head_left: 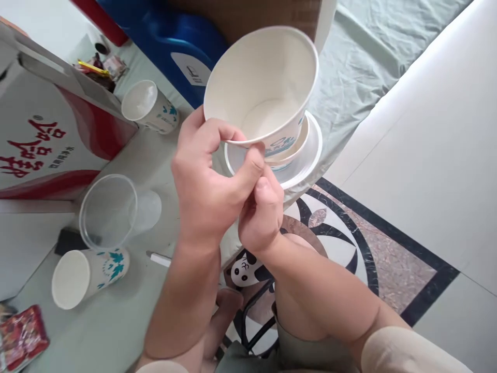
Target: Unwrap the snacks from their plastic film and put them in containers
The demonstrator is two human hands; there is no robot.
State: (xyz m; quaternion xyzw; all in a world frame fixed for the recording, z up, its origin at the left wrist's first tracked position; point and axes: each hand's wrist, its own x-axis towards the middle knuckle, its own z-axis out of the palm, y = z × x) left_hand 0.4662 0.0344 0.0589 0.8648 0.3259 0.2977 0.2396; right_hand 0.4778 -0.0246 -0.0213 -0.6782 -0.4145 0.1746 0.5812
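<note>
A white paper bowl (pixel 267 88) with blue print is tilted so that its inside faces me. My left hand (pixel 212 181) is closed on its near rim, fingers over the edge and thumb at the outer wall. My right hand (pixel 262 210) is curled just below, its thumb pressed to the fingers near the left thumb. What it pinches, if anything, is hidden. Behind and below the held bowl, a second paper bowl (pixel 303 142) sits on a white plate (pixel 316 150); the held bowl covers much of both.
On the cloth-covered table (pixel 155 321) stand paper cups (pixel 72 280), a clear plastic cup (pixel 108 212), a white-and-red carton (pixel 50 129) and a blue jug (pixel 171 41). A red packet (pixel 25 336) lies at lower left. The patterned floor (pixel 407 264) shows beyond the table edge.
</note>
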